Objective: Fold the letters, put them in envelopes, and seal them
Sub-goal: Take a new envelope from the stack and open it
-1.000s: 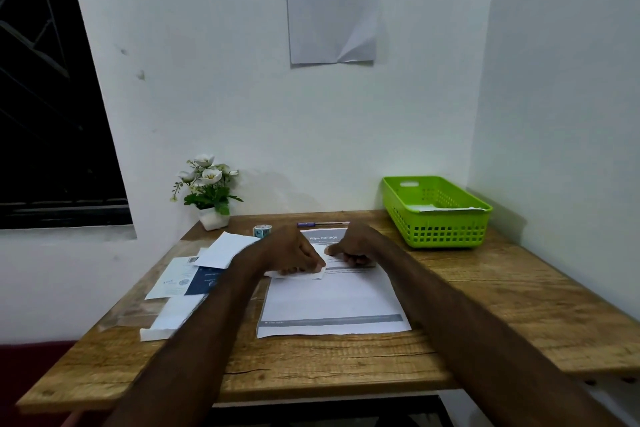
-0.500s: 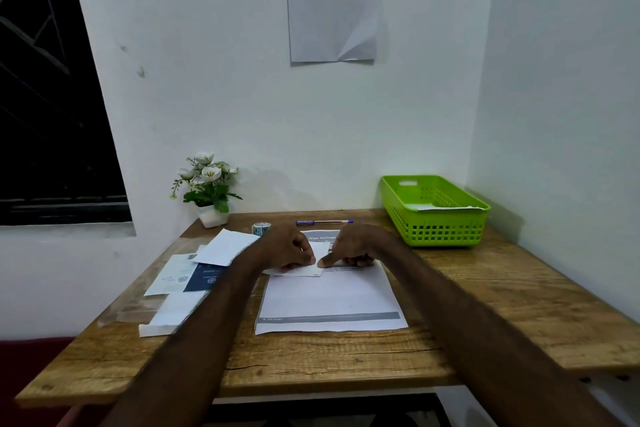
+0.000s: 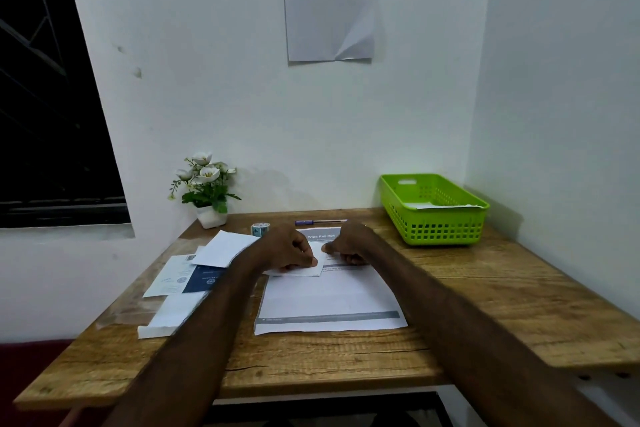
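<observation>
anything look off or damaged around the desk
Yes: the notice on the wall has its lower right corner creased and curling away. On the table, the papers at left lie askew, overlapping untidily.

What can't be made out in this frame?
- Small paper, head view: mostly under the left hand; folded letter or envelope, unclear.
- Right hand: fingertips curled under, grip unclear.
- Wall notice: top cut off, print too small.
- Basket: wall hides most of the contents.
</observation>
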